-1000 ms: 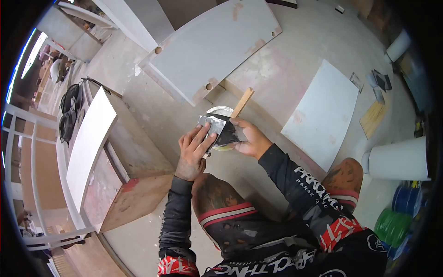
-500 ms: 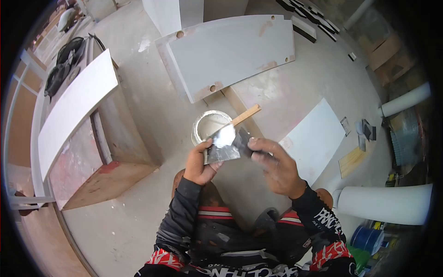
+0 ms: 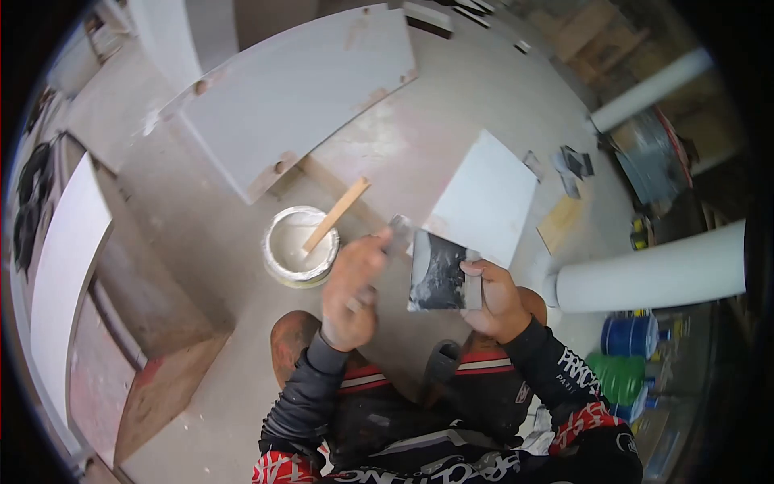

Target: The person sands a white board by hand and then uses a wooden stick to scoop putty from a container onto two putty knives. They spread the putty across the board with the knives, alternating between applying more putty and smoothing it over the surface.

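Note:
My right hand (image 3: 498,302) grips a flat, dark putty spreader (image 3: 439,273) by its lighter edge, thumb on top. Whitish smears mark its black face. Smeared by motion, my left hand (image 3: 351,286) is closed around a metal putty spreader (image 3: 397,230), seen nearly edge-on just left of the dark one; a gap seems to lie between the two. Beyond my left hand stands a round tub (image 3: 274,250) of pale paste. A wooden stick (image 3: 343,210) leans in it, its lower end in the paste.
A white board (image 3: 488,198) lies on the floor ahead right, with several small flat tools (image 3: 574,165) beyond it. A large grey panel (image 3: 298,97) is at the back. A curved white piece (image 3: 68,266) rests on a box at left. White rolls (image 3: 653,266) lie at right.
The view has swung right, so the tub sits further left. My two spreaders have come apart, the dark one now turned face up. My left hand has moved to the tub's near right side.

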Demonstrator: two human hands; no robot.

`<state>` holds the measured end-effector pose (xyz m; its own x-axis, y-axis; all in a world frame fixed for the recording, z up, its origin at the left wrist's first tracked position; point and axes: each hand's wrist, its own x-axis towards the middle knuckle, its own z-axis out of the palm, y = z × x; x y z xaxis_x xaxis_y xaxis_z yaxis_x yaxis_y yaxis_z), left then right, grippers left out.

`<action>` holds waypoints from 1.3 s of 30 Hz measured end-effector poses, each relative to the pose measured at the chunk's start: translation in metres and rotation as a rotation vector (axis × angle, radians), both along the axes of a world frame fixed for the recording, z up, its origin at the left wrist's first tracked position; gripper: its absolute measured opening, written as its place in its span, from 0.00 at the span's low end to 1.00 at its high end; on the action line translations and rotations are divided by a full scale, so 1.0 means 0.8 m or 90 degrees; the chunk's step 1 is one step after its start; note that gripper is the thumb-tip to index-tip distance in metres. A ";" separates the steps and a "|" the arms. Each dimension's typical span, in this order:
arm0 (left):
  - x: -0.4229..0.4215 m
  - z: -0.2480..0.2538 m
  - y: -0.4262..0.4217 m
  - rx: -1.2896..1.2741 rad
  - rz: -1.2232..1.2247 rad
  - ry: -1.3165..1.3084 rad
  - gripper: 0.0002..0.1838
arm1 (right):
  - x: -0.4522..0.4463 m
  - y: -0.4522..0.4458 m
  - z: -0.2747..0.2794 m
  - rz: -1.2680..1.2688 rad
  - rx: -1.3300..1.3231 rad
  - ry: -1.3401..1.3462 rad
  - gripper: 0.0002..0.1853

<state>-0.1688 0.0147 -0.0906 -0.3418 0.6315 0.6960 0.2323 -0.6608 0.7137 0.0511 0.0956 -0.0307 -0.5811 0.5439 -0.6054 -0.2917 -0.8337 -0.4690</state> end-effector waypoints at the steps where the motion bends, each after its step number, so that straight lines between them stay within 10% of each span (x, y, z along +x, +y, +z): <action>1: 0.003 0.005 0.009 0.023 -0.008 0.151 0.17 | 0.008 0.000 -0.003 -0.017 -0.023 -0.025 0.10; 9: 0.022 0.003 0.084 -0.158 -0.101 0.471 0.20 | 0.084 0.096 0.076 -0.201 0.239 -0.132 0.16; 11: 0.042 -0.079 0.097 -0.270 -0.198 0.076 0.16 | 0.146 0.168 0.038 0.073 1.071 -0.696 0.16; 13: 0.063 -0.112 0.095 -0.435 -0.210 -0.387 0.16 | 0.165 0.265 0.019 -0.180 0.307 -0.150 0.08; 21: 0.068 -0.167 0.099 -0.607 -0.166 -0.616 0.13 | 0.181 0.573 -0.114 0.357 0.846 -0.776 0.20; 30: 0.068 -0.185 0.108 -0.722 -0.100 -0.569 0.16 | 0.165 0.648 -0.310 0.352 1.095 -1.209 0.22; 39: 0.067 -0.179 0.126 -0.690 -0.030 -0.645 0.15 | 0.180 0.593 -0.211 0.401 0.964 -1.034 0.22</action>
